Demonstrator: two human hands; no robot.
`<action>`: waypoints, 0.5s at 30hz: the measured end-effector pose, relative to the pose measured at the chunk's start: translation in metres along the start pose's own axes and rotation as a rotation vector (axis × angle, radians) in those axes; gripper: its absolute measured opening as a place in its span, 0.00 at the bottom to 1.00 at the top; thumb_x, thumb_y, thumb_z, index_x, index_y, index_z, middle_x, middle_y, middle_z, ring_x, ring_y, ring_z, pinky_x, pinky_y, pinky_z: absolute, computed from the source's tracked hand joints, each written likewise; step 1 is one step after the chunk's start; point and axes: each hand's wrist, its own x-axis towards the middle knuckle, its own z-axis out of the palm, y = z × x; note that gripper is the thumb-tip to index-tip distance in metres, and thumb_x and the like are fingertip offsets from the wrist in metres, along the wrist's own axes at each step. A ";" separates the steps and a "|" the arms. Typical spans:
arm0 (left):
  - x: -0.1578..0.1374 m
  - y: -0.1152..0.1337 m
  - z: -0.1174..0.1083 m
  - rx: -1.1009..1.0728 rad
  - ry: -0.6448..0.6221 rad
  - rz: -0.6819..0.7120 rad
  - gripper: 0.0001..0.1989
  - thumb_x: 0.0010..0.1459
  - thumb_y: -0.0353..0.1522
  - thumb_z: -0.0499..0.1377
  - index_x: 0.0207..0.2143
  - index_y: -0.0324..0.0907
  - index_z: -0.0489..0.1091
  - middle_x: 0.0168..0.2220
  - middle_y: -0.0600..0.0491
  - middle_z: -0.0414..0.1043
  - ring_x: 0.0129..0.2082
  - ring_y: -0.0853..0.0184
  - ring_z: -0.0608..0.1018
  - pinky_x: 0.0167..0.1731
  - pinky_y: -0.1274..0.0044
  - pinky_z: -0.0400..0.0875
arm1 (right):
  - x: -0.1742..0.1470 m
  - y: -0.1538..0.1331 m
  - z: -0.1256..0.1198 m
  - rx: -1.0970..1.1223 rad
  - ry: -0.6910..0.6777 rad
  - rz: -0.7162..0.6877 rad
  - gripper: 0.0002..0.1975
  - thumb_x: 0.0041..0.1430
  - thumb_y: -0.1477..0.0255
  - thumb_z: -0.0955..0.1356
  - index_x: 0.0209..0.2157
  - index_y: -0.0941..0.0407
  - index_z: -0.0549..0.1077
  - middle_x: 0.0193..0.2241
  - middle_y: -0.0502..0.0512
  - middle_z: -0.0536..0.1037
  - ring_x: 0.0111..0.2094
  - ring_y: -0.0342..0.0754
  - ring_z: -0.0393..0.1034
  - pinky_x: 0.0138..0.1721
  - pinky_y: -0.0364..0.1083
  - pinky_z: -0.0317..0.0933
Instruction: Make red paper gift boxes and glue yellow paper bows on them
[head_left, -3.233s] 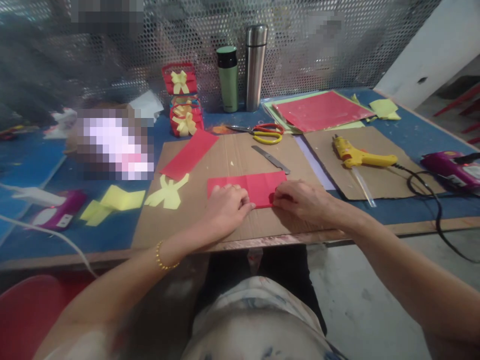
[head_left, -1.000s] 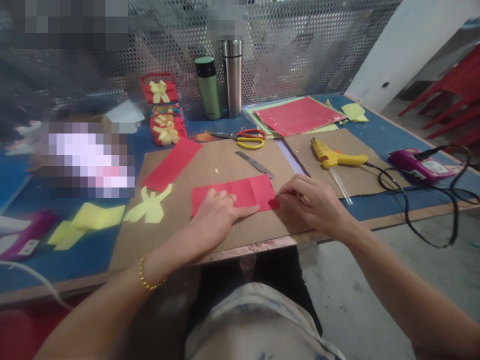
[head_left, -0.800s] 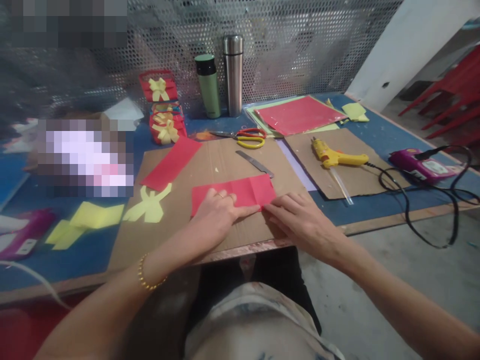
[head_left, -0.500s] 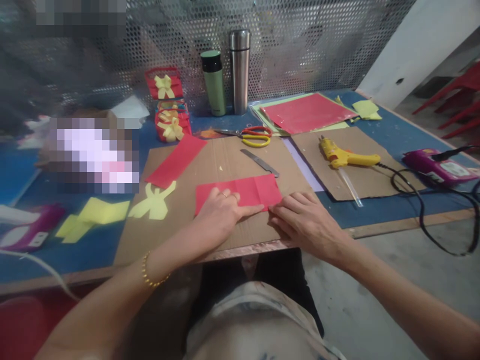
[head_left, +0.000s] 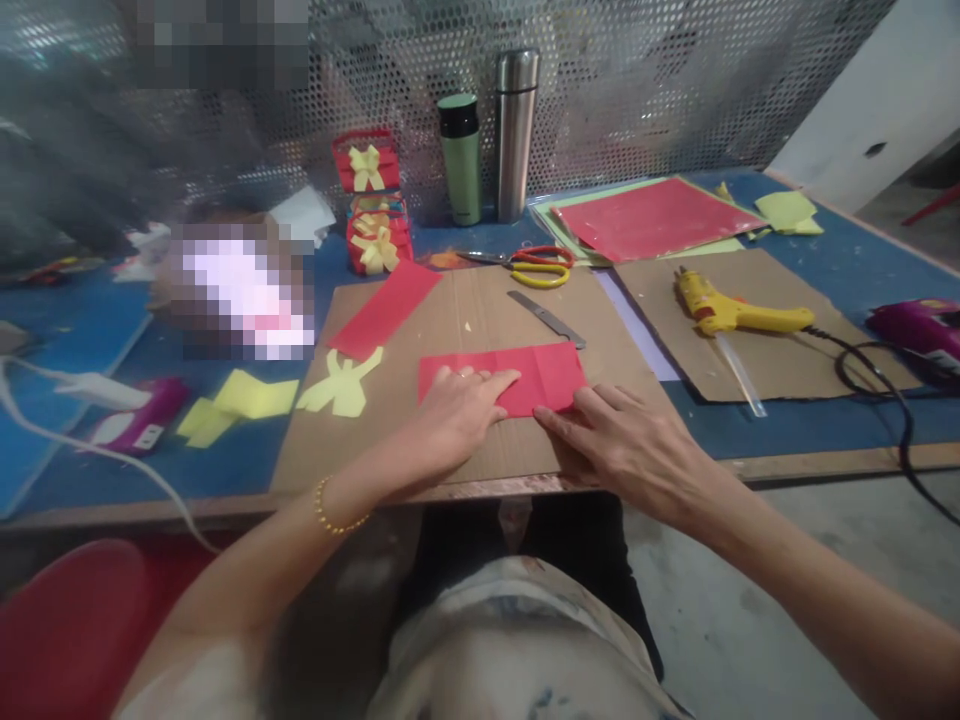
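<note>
A creased red paper strip (head_left: 551, 370) lies on the brown cardboard (head_left: 390, 455) in front of me. My left hand (head_left: 465, 415) presses flat on its left half, fingers stretched out over the paper. At the strip's lower right corner, my right hand (head_left: 615, 435) has its thumb on the near edge and its fingers curled at the corner. A metal blade (head_left: 546, 318) rests just beyond the strip. To the left are a second red strip (head_left: 386, 308) and a yellow paper bow shape (head_left: 343, 385).
Scissors (head_left: 541, 268) lie at the cardboard's far edge. A yellow glue gun (head_left: 739, 310) with a cord sits on another cardboard sheet at right. Behind stand a green tumbler (head_left: 460, 165), a steel flask (head_left: 516, 140) and red boxes with yellow bows (head_left: 379, 245).
The view has shifted left, so things appear farther right. My left index finger has drawn back from the strip's near edge; my right thumb now shows on that edge.
</note>
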 end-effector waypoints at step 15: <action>-0.007 0.000 -0.011 -0.087 -0.032 -0.122 0.19 0.72 0.33 0.48 0.61 0.42 0.65 0.55 0.43 0.74 0.55 0.53 0.72 0.58 0.58 0.64 | -0.005 0.004 0.004 0.027 0.010 -0.027 0.18 0.68 0.64 0.69 0.53 0.60 0.76 0.37 0.62 0.73 0.35 0.53 0.65 0.36 0.50 0.59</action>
